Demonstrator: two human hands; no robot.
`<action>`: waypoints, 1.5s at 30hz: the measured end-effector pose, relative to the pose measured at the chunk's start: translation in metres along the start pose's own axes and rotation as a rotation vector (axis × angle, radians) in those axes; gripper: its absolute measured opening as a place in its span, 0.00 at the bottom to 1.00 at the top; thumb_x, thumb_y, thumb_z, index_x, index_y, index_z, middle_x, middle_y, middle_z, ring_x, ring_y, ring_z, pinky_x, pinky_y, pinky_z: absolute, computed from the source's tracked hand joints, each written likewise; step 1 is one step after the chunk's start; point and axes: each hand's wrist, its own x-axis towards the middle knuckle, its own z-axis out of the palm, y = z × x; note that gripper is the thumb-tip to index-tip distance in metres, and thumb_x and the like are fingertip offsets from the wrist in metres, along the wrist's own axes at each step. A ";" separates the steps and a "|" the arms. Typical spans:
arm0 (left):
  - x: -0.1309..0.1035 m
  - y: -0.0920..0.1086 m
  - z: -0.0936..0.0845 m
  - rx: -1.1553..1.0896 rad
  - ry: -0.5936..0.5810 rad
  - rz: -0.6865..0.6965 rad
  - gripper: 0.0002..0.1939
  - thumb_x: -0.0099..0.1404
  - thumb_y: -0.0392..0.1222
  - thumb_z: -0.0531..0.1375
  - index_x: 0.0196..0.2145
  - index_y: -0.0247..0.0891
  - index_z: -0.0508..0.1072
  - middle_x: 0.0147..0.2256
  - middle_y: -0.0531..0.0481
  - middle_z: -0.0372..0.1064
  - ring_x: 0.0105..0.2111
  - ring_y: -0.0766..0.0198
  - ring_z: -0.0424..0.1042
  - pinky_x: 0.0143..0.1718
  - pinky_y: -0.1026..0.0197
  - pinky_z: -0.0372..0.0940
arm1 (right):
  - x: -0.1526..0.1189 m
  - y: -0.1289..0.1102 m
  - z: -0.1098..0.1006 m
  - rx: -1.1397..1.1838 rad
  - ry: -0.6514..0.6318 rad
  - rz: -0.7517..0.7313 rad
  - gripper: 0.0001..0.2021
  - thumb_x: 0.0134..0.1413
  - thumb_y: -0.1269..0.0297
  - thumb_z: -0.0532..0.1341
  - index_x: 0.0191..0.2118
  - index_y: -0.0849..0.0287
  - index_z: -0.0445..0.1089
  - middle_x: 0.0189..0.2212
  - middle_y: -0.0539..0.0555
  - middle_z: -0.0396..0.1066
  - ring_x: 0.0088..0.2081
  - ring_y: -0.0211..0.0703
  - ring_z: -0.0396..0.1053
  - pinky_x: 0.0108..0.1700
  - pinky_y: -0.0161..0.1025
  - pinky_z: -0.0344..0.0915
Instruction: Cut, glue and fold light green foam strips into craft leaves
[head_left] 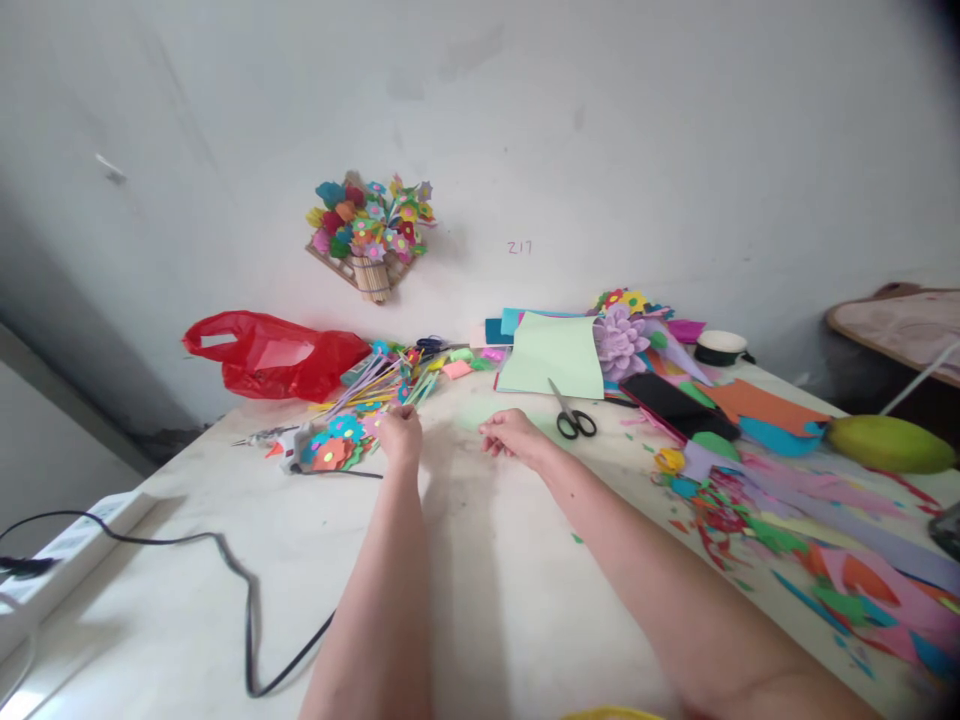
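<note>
My left hand point(401, 437) is closed, its fingertips pinched beside a pale pink foam flower point(373, 425) at the edge of a pile. Whether it grips that flower or something small is hidden. Blue flowers point(346, 427) and an orange flower point(330, 453) lie left of it, by a grey glue gun point(294, 450). Across a short gap, my right hand point(514, 437) hovers over the table with curled, pinched fingers; I cannot make out anything in them. Black-handled scissors point(576, 424) lie just right of it, blades resting on a pale green sheet point(555, 355).
A red plastic bag point(277, 355) and thin stems point(360, 385) sit at the back left. A black cable point(247, 600) runs across the left side to a power strip point(75, 560). On the right lie a phone point(679, 405), coloured scraps point(795, 540) and a tape roll point(721, 347).
</note>
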 end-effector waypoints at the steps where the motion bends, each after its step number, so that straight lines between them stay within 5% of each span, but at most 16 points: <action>1: 0.000 0.000 -0.004 0.054 0.012 0.007 0.13 0.50 0.35 0.53 0.33 0.35 0.75 0.28 0.44 0.73 0.31 0.58 0.71 0.31 0.61 0.62 | 0.000 0.001 0.000 -0.004 0.004 0.000 0.04 0.47 0.71 0.58 0.24 0.63 0.64 0.14 0.48 0.66 0.13 0.28 0.61 0.13 0.26 0.42; 7: 0.002 -0.004 -0.019 0.127 0.092 -0.083 0.15 0.52 0.37 0.54 0.38 0.36 0.74 0.35 0.41 0.72 0.38 0.53 0.69 0.37 0.59 0.60 | 0.004 0.006 -0.005 -0.001 0.010 0.001 0.03 0.46 0.70 0.58 0.26 0.64 0.64 0.15 0.49 0.67 0.14 0.29 0.61 0.13 0.26 0.44; 14: 0.006 -0.007 -0.018 0.038 0.125 -0.053 0.15 0.53 0.40 0.54 0.39 0.38 0.74 0.35 0.46 0.73 0.37 0.58 0.69 0.38 0.62 0.60 | 0.006 0.007 -0.006 -0.018 0.036 0.003 0.04 0.46 0.69 0.59 0.26 0.64 0.65 0.15 0.49 0.68 0.14 0.29 0.62 0.14 0.27 0.45; 25: 0.003 -0.012 -0.013 0.282 0.154 -0.105 0.15 0.56 0.38 0.51 0.38 0.41 0.74 0.33 0.40 0.71 0.43 0.49 0.63 0.39 0.51 0.57 | 0.001 0.005 -0.009 -0.040 0.054 0.010 0.04 0.47 0.68 0.58 0.26 0.64 0.64 0.17 0.50 0.68 0.14 0.28 0.61 0.14 0.26 0.44; 31: -0.001 -0.009 -0.008 0.285 0.280 0.054 0.15 0.55 0.37 0.52 0.39 0.41 0.72 0.41 0.45 0.69 0.49 0.52 0.57 0.46 0.50 0.53 | -0.001 -0.001 -0.009 -0.133 0.096 0.016 0.04 0.48 0.69 0.56 0.26 0.63 0.65 0.19 0.51 0.69 0.15 0.29 0.62 0.16 0.27 0.47; 35: -0.008 0.005 0.002 0.201 0.121 0.162 0.17 0.56 0.35 0.51 0.42 0.39 0.71 0.39 0.44 0.70 0.43 0.58 0.65 0.43 0.58 0.58 | 0.005 0.001 -0.012 -0.368 0.192 -0.003 0.05 0.47 0.68 0.56 0.28 0.62 0.68 0.24 0.52 0.71 0.21 0.32 0.66 0.21 0.28 0.54; 40: -0.023 0.022 0.024 0.092 -0.147 0.269 0.14 0.57 0.37 0.51 0.39 0.39 0.72 0.35 0.44 0.72 0.37 0.59 0.69 0.38 0.61 0.60 | 0.007 0.002 -0.024 -0.816 0.385 -0.103 0.08 0.44 0.64 0.57 0.32 0.55 0.71 0.36 0.51 0.71 0.39 0.42 0.66 0.33 0.33 0.58; 45: -0.031 0.025 0.036 0.092 -0.263 0.316 0.16 0.54 0.32 0.54 0.41 0.35 0.71 0.40 0.43 0.70 0.41 0.61 0.67 0.43 0.62 0.59 | 0.008 0.003 -0.038 -1.050 0.328 -0.146 0.16 0.42 0.60 0.58 0.40 0.55 0.70 0.44 0.54 0.65 0.46 0.48 0.60 0.42 0.39 0.56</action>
